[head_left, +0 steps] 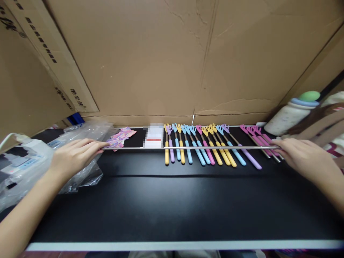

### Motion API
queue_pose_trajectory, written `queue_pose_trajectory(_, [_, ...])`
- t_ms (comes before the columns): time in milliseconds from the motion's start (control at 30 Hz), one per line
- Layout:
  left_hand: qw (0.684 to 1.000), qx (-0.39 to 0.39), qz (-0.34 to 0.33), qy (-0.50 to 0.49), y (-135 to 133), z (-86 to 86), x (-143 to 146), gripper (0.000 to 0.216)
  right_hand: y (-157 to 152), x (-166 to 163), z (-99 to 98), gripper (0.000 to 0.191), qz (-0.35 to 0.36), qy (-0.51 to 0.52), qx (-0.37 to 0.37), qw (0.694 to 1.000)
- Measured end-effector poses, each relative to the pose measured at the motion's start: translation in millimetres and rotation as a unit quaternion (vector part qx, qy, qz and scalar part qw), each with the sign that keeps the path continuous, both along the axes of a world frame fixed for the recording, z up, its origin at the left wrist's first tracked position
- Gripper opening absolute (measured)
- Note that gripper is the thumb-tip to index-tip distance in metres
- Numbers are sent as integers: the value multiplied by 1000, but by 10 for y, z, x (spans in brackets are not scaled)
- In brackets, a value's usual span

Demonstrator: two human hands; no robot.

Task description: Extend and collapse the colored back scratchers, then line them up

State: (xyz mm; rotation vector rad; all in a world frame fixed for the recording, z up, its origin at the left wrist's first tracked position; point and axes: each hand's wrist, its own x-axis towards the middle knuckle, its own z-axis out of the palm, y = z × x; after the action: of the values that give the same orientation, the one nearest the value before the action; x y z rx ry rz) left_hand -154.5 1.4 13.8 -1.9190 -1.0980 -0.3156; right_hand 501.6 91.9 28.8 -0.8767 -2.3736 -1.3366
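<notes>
A long thin metal rod (134, 148) runs level above the black tabletop, casting a dark line of shadow below it. My left hand (76, 156) pinches its left end between closed fingers, near a clear plastic bag. At the opposite end, the fingers of my right hand (303, 154) are closed on the rod too. Behind and beneath the rod lies a row of back scratchers with yellow, purple, blue and pink handles, such as a purple one (251, 158). Several pink claw heads on metal rods (259, 138) lie near my right hand. The rod's tips are hidden by my fingers.
Clear plastic bags (88, 175) and a white power strip (24, 161) are at the left. Pink printed cards (122, 137) and a blurred white box or card (154, 136) lie toward the back. A white bottle (290, 116) stands back right. Cardboard (150, 64) walls the rear.
</notes>
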Motion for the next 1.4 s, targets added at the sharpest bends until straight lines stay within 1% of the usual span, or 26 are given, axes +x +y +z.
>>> queue_pose_trajectory(267, [1000,-2,-9,-9,-14,3,56,32,15,37,-42,31,-26,46,-50,997])
queue_pose_trajectory(467, [1000,-26,-1,-13,-24,-8,32,31,-4,35,-44,33,-33,57,-58,996])
queue_pose_trajectory(633, [997,-55,23,-58,-22,-39,-11,32,-10,42,-31,35,-46,55,-27,997])
queue_pose_trajectory(733, [992,-83,28,-95,-22,-41,-16,32,8,73,-40,31,-51,61,-40,996])
queue_pose_trajectory(833, [983,-114,15,-142,-15,-38,-20,31,36,111,-53,29,-52,81,-65,993])
queue_pose_trajectory(933, [970,-136,0,-204,0,-45,-23,28,59,133,-49,25,-34,95,-81,992])
queue_pose_trajectory(1067, [947,-121,-14,-297,10,-54,6,21,69,143,-34,21,-14,98,-71,993])
queue_pose_trajectory(1233, [915,-129,0,-383,4,-42,51,21,69,169,-38,18,-6,107,-58,993])
queue_pose_trajectory(1300, [894,-130,18,-428,9,-46,41,23,66,174,-42,17,-7,109,-56,992])
queue_pose_trajectory(1333, [879,-136,26,-456,13,-51,31,25,64,174,-43,18,-10,111,-58,992])
queue_pose_trajectory(1400, [840,-173,29,-513,26,-67,5,30,60,170,-46,19,-15,116,-61,991])
